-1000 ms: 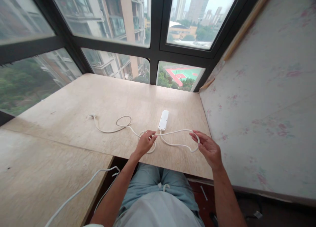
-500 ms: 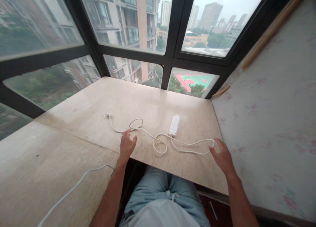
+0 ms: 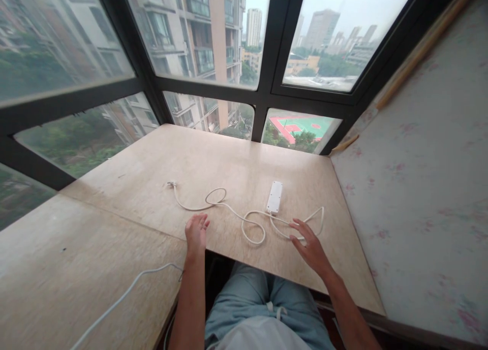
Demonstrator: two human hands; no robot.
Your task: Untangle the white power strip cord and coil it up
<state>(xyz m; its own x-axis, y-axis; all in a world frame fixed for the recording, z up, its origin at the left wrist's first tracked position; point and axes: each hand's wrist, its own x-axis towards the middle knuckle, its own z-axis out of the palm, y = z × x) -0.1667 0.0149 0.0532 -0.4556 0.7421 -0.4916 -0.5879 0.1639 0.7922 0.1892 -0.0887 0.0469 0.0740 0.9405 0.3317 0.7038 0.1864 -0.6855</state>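
Note:
A white power strip (image 3: 274, 197) lies on the pale tabletop, and its white cord (image 3: 253, 242) spreads in loose loops across the surface. The cord's plug (image 3: 172, 184) rests at the far left end. My right hand (image 3: 310, 248) hovers over or touches the cord's right loop, thumb and fingers apart, hiding part of it; contact is hard to make out. Near the table's front edge, below the cord's left stretch, is my left hand (image 3: 196, 230), fingers loosely bent and apart, holding nothing.
Another white cable (image 3: 125, 291) runs along the left tabletop section (image 3: 49, 289) and drops over its edge. Dark window frames (image 3: 206, 88) border the far and left sides. A flowered wall (image 3: 415, 202) stands at the right.
My right hand has moved left from the far right end of the cord loop, which now has a sharper bend. My left hand has drawn back off the cord toward the front edge.

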